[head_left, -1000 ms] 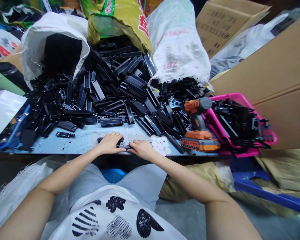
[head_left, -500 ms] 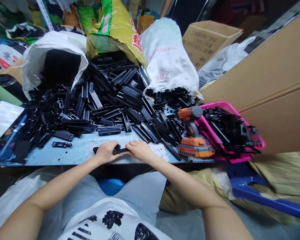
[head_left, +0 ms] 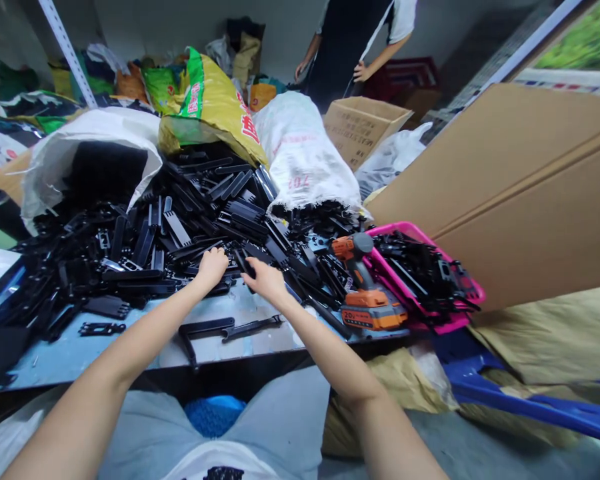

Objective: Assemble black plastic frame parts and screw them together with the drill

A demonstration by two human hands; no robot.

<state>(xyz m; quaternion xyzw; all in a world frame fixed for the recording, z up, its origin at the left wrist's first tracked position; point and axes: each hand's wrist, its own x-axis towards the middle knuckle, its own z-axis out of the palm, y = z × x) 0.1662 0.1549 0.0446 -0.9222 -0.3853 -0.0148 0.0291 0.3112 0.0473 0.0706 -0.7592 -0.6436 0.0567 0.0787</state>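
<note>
Both my hands reach into the front of a big heap of black plastic parts [head_left: 190,213] on a pale blue table [head_left: 80,350]. My left hand [head_left: 211,267] rests with curled fingers on long black strips at the heap's edge. My right hand [head_left: 265,279] is closed on a black strip [head_left: 243,261] that sticks up from its fingers. Two joined black strips [head_left: 230,327] lie flat on the table near its front edge, free of both hands.
An orange cordless drill [head_left: 365,287] stands right of my hands, beside a pink basket [head_left: 430,273] full of black parts. White sacks [head_left: 305,157] and a yellow bag [head_left: 210,107] lie behind the heap. Cardboard sheets [head_left: 520,193] lean at right. A person [head_left: 355,47] stands at the back.
My hands left the strips at the table's front edge and moved forward into the heap. My right hand has closed on a strip. The camera tilted upward.
</note>
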